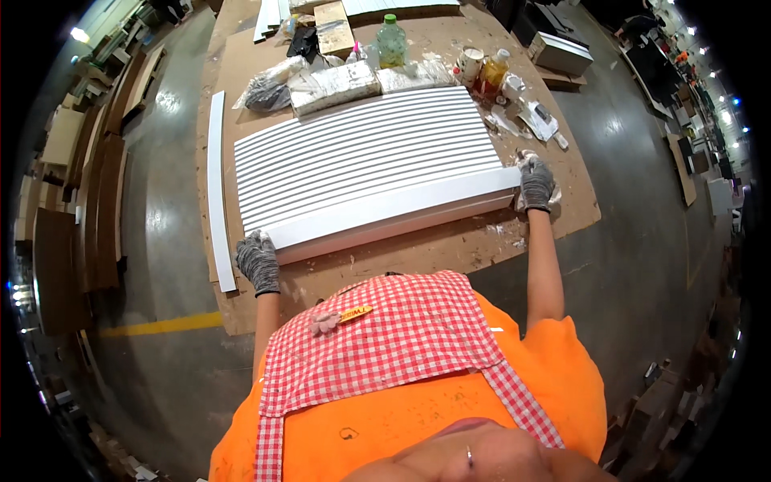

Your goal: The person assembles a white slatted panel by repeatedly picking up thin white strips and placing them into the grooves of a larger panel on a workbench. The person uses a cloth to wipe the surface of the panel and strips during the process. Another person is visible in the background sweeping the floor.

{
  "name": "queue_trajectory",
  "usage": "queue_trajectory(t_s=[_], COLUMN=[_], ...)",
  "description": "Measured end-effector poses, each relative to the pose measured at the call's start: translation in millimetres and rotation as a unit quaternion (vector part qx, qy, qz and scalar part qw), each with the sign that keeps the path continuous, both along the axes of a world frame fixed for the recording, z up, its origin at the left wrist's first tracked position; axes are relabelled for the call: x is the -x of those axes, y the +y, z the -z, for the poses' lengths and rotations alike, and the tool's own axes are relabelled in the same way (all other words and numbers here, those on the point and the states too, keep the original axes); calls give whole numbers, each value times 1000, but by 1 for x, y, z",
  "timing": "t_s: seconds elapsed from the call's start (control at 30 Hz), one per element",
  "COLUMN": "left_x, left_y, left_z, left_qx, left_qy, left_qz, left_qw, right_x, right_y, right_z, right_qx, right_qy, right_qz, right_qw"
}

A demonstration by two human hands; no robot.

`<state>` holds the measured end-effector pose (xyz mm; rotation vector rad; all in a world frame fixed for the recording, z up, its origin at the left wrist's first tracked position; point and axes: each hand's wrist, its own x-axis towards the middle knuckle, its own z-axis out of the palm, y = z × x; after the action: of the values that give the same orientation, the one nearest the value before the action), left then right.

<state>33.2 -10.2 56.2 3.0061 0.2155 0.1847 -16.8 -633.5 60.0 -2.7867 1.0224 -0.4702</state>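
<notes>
A long white slat (393, 206) lies face up along the near side of a row of matching white slats (365, 157), which are packed side by side on the table. My left hand (258, 261), in a grey knit glove, is closed around the slat's left end. At the other end my right hand (536, 183), gloved alike, grips the right tip. Something whitish and crumpled, perhaps a rag, shows around the right glove; its kind is unclear. To the left, a separate white strip (216, 193) lies lengthwise near the table edge.
Behind the row sit paint-smeared white blocks (334, 87), a clear plastic bag (271, 87), a green-capped bottle (391, 42) and a bottle of amber liquid (491, 74). A white-smeared tool (540, 120) lies at the right of the brown tabletop (574, 189). Boards (68, 257) lean along the left.
</notes>
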Motion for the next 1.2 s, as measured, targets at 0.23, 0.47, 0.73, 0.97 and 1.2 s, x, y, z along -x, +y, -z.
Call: queue_trajectory(t_s=[0.23, 0.47, 0.73, 0.97, 1.2], left_x=[-17, 1, 37, 67, 44], left_y=[27, 13, -15, -1, 25], left_z=[23, 18, 32, 48, 90], left_qx=[217, 610, 555, 289, 431], left_qy=[39, -120, -221, -251, -331], left_qz=[-43, -107, -55, -20, -35], left_qw=[974, 776, 800, 923, 839], right_x=[-16, -19, 9, 23, -63], right_y=[3, -14, -14, 5, 112], right_z=[4, 3, 24, 29, 29], right_qx=[-17, -206, -381, -232, -143], right_qy=[50, -164, -247, -204, -69], right_qz=[81, 49, 87, 31, -310], right_qw=[995, 964, 886, 951, 937])
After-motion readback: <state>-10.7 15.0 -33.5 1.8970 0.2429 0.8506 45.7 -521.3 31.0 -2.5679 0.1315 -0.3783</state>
